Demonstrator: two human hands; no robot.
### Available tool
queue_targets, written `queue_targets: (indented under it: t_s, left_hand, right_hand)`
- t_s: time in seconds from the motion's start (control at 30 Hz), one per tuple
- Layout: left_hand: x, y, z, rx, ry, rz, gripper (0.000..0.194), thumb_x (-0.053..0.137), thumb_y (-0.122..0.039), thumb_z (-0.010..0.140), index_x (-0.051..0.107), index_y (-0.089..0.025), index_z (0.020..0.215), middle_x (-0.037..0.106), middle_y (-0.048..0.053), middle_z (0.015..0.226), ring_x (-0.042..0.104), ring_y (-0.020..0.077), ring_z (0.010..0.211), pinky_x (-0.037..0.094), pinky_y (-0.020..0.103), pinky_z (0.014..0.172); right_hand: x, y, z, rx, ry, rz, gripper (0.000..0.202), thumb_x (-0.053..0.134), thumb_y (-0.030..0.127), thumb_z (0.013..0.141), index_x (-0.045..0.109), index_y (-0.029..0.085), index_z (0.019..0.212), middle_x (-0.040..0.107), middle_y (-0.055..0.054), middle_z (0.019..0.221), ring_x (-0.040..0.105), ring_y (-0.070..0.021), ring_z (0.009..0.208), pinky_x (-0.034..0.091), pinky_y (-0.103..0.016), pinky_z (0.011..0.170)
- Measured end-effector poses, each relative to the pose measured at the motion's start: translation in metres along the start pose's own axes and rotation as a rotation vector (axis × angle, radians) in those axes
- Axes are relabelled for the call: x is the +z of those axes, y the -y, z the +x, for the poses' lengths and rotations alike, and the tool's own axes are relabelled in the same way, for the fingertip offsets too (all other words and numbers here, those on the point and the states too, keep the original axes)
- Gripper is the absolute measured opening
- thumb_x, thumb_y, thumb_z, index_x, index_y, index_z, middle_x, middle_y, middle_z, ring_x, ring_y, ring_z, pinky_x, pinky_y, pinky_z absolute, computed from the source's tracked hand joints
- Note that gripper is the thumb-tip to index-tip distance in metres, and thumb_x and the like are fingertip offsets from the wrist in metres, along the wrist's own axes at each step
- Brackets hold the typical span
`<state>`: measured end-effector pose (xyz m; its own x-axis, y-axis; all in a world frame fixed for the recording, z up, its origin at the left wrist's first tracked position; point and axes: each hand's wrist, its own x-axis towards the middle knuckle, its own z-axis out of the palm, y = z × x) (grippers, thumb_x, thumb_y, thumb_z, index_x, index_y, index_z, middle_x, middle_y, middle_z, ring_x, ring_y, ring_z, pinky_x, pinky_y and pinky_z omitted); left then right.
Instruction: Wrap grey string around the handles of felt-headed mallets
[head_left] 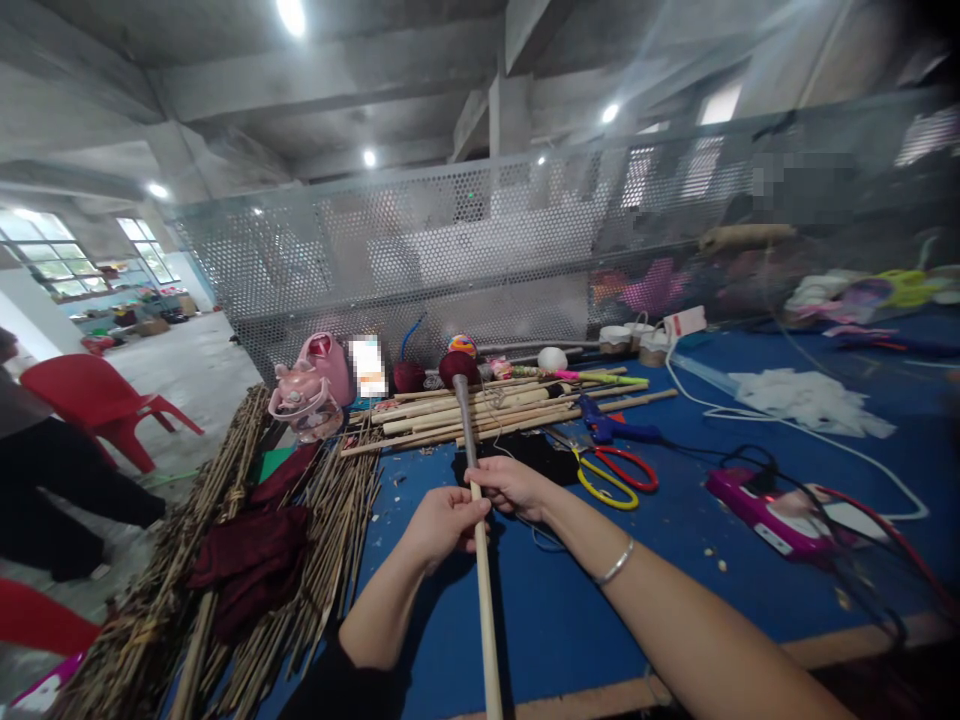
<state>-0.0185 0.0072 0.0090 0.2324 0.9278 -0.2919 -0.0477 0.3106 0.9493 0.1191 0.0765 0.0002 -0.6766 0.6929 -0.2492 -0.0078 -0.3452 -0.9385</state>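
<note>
A pale wooden stick (486,610) runs up from the front edge, with a grey wrapped section (469,430) and a dark red ball-shaped head (458,368) at its far end. Around the bare wood just below the wrapping, my left hand (444,525) is closed. My right hand (510,485) pinches the stick slightly higher, at the lower end of the grey part. A thin thread (499,420) hangs near the wrapped section. Under and beyond my hands lies a black cloth (532,460). Scissors (611,475) with yellow and red handles rest right of my right hand.
Bundled thin sticks (337,540) and dark red cloth (251,560) cover the left side. Beyond my hands lie wooden rods (427,415). On the right are a blue glue gun (611,425), a purple power strip (780,515) and cables. A perforated metal screen (397,240) stands behind the blue table (600,620).
</note>
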Motion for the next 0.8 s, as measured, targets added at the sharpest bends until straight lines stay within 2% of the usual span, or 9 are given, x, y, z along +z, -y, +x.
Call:
queue_targets:
  t_s: [0.1,0.17,0.23,0.33,0.4,0.53,0.6,0.67,0.8]
  left_hand:
    - [0.000,-0.005,-0.004,-0.064,0.130,-0.158,0.034,0.066,-0.040,0.065,0.058,-0.011,0.080,0.064,0.008,0.076,0.060,0.0117,0.060,0.046,0.021,0.052]
    - [0.001,-0.006,-0.005,-0.115,0.166,-0.185,0.034,0.065,-0.040,0.065,0.057,-0.012,0.084,0.064,0.009,0.080,0.062,0.0131,0.062,0.047,0.022,0.053]
    - [0.002,-0.004,-0.003,-0.123,0.120,-0.114,0.034,0.065,-0.041,0.064,0.056,-0.012,0.081,0.063,0.006,0.071,0.060,0.0121,0.056,0.045,0.021,0.048]
    - [0.004,0.001,0.000,-0.017,-0.047,0.052,0.036,0.070,-0.041,0.058,0.053,-0.012,0.067,0.055,0.000,0.053,0.050,0.0077,0.042,0.039,0.018,0.041]
    - [0.003,0.001,0.000,0.008,-0.065,0.054,0.035,0.071,-0.040,0.058,0.053,-0.011,0.067,0.055,0.000,0.053,0.050,0.0074,0.043,0.039,0.018,0.042]
    - [-0.003,-0.005,-0.004,-0.081,0.123,-0.126,0.032,0.066,-0.038,0.066,0.059,-0.011,0.081,0.063,0.007,0.075,0.059,0.0098,0.058,0.044,0.018,0.050]
    - [-0.006,-0.006,-0.005,-0.122,0.180,-0.146,0.032,0.064,-0.038,0.067,0.059,-0.012,0.084,0.063,0.008,0.080,0.060,0.0107,0.062,0.045,0.019,0.051]
    - [-0.007,-0.003,-0.004,-0.114,0.137,-0.077,0.032,0.065,-0.041,0.066,0.058,-0.013,0.081,0.062,0.005,0.073,0.059,0.0109,0.058,0.044,0.019,0.049]
    - [-0.006,0.003,0.000,-0.015,-0.064,0.097,0.036,0.071,-0.042,0.057,0.051,-0.012,0.061,0.047,-0.004,0.047,0.046,0.0060,0.040,0.040,0.019,0.042]
  right_hand:
    - [0.000,0.003,-0.003,0.013,0.064,0.043,0.031,0.062,0.041,0.069,0.046,0.016,0.076,0.034,0.011,0.041,0.017,-0.0003,0.032,0.009,-0.013,0.031]
    - [0.002,0.002,-0.002,-0.005,0.052,-0.003,0.031,0.061,0.042,0.069,0.046,0.015,0.072,0.039,0.009,0.043,0.021,-0.0004,0.032,0.011,-0.013,0.031]
    - [0.005,-0.002,0.000,-0.027,0.025,-0.072,0.032,0.061,0.042,0.069,0.045,0.015,0.068,0.042,0.008,0.044,0.024,-0.0006,0.031,0.012,-0.014,0.030]
    - [0.007,-0.007,0.003,-0.046,0.004,-0.120,0.032,0.061,0.042,0.068,0.046,0.014,0.069,0.045,0.007,0.047,0.026,-0.0007,0.031,0.012,-0.015,0.029]
    - [0.005,-0.007,0.003,-0.034,0.023,-0.079,0.032,0.061,0.042,0.069,0.046,0.015,0.070,0.044,0.008,0.047,0.024,-0.0004,0.031,0.011,-0.015,0.029]
    - [0.001,-0.003,0.000,0.026,0.102,0.007,0.031,0.062,0.041,0.069,0.045,0.015,0.072,0.039,0.010,0.046,0.019,0.0003,0.032,0.009,-0.014,0.031]
    - [0.000,-0.003,-0.001,0.022,0.113,-0.005,0.031,0.061,0.042,0.070,0.046,0.015,0.072,0.040,0.009,0.046,0.020,0.0003,0.032,0.009,-0.014,0.031]
    - [0.001,-0.005,0.001,-0.008,0.094,-0.038,0.032,0.061,0.042,0.069,0.046,0.015,0.070,0.039,0.009,0.045,0.020,0.0000,0.032,0.010,-0.015,0.030]
    - [0.003,-0.009,0.004,-0.030,0.042,-0.083,0.032,0.062,0.042,0.068,0.044,0.016,0.069,0.035,0.011,0.042,0.019,-0.0006,0.030,0.010,-0.016,0.030]
